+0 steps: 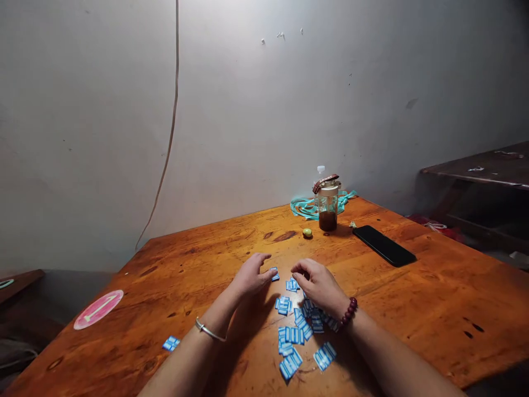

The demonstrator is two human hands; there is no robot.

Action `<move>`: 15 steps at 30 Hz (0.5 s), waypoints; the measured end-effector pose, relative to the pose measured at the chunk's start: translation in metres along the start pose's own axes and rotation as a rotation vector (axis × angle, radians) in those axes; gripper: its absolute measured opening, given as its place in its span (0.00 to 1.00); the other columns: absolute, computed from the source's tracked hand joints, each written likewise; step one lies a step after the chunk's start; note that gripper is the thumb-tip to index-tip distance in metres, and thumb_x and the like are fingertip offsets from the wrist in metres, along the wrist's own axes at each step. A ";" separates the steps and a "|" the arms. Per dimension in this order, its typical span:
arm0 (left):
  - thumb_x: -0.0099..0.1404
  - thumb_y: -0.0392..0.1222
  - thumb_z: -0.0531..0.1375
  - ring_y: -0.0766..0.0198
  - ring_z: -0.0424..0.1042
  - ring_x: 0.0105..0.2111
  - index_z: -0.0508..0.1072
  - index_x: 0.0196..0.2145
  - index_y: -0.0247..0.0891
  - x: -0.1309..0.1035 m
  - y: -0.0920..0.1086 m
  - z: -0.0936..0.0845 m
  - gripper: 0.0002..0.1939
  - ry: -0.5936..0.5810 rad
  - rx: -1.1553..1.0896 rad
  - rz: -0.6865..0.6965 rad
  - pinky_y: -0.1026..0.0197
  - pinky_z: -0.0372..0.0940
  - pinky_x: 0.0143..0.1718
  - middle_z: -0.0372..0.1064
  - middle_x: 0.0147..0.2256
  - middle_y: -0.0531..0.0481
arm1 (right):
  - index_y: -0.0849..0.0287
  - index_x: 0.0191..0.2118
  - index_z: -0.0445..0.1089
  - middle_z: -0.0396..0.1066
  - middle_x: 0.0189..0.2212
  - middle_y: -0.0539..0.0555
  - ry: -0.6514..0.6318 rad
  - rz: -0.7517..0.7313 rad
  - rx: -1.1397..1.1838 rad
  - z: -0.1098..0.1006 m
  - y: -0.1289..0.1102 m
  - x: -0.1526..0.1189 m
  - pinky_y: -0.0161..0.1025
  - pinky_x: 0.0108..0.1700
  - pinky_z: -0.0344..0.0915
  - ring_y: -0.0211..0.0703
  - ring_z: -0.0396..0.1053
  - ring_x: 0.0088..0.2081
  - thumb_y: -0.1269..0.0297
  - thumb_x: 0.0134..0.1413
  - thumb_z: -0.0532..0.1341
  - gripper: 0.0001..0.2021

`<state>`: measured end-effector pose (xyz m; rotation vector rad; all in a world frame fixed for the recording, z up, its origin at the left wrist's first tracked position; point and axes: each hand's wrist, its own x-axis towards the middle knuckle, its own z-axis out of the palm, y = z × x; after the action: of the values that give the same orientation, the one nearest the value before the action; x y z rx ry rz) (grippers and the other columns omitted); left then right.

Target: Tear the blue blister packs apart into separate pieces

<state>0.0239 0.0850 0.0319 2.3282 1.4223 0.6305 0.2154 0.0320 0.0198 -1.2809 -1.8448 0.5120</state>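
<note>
My left hand (253, 274) is over the table, its thumb and forefinger spread apart. The thumb tip is beside a small blue-and-white striped piece (275, 273); I cannot tell whether they touch. My right hand (317, 282) has curled fingers, with thumb and forefinger tips close together above another blue-and-white piece (292, 284). Whatever may be between those tips is too small to make out. Several more such flat pieces (294, 334) lie in a loose, overlapping pile below and partly under my right hand.
A lone blue-and-white piece (171, 343) lies left of my left forearm. On the wooden table (198, 248) are a pink disc (99, 310), a small yellow-green object (307, 233), a black phone (384, 245), a bottle of dark liquid (328, 212) and turquoise ribbon (303, 208). The wall stands behind.
</note>
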 end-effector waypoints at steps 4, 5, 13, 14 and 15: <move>0.57 0.44 0.53 0.61 0.65 0.37 0.69 0.39 0.37 -0.031 0.025 0.001 0.14 0.029 -0.066 0.064 0.62 0.58 0.39 0.67 0.37 0.46 | 0.59 0.29 0.69 0.67 0.28 0.51 -0.189 -0.015 -0.088 0.007 0.004 -0.004 0.31 0.32 0.54 0.37 0.62 0.32 0.69 0.48 0.53 0.08; 0.57 0.43 0.52 0.62 0.65 0.36 0.70 0.37 0.37 -0.040 0.031 0.003 0.12 -0.005 -0.061 0.075 0.62 0.58 0.38 0.68 0.36 0.47 | 0.59 0.30 0.70 0.67 0.28 0.51 -0.238 -0.029 -0.126 0.009 0.004 -0.005 0.31 0.32 0.54 0.37 0.62 0.32 0.69 0.48 0.53 0.08; 0.59 0.36 0.49 0.62 0.65 0.33 0.72 0.31 0.38 -0.071 0.039 0.022 0.12 0.065 0.072 0.011 0.62 0.57 0.34 0.69 0.31 0.47 | 0.53 0.34 0.72 0.65 0.28 0.53 -0.449 -0.199 -0.435 0.022 -0.010 -0.017 0.33 0.32 0.53 0.40 0.62 0.31 0.64 0.48 0.54 0.10; 0.59 0.36 0.49 0.62 0.65 0.34 0.71 0.31 0.38 -0.071 0.036 0.024 0.11 0.109 0.069 -0.004 0.62 0.57 0.35 0.68 0.31 0.47 | 0.54 0.33 0.72 0.65 0.28 0.53 -0.461 -0.205 -0.412 0.022 -0.010 -0.016 0.33 0.32 0.53 0.39 0.62 0.31 0.64 0.48 0.54 0.10; 0.59 0.36 0.49 0.61 0.65 0.34 0.71 0.31 0.37 -0.071 0.033 0.026 0.11 0.150 0.063 -0.022 0.61 0.57 0.36 0.68 0.31 0.47 | 0.55 0.32 0.73 0.65 0.28 0.52 -0.467 -0.205 -0.376 0.021 -0.010 -0.015 0.32 0.32 0.53 0.39 0.62 0.31 0.64 0.48 0.54 0.10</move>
<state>0.0336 0.0049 0.0131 2.3532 1.5518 0.7791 0.1952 0.0165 0.0092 -1.2605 -2.5272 0.3832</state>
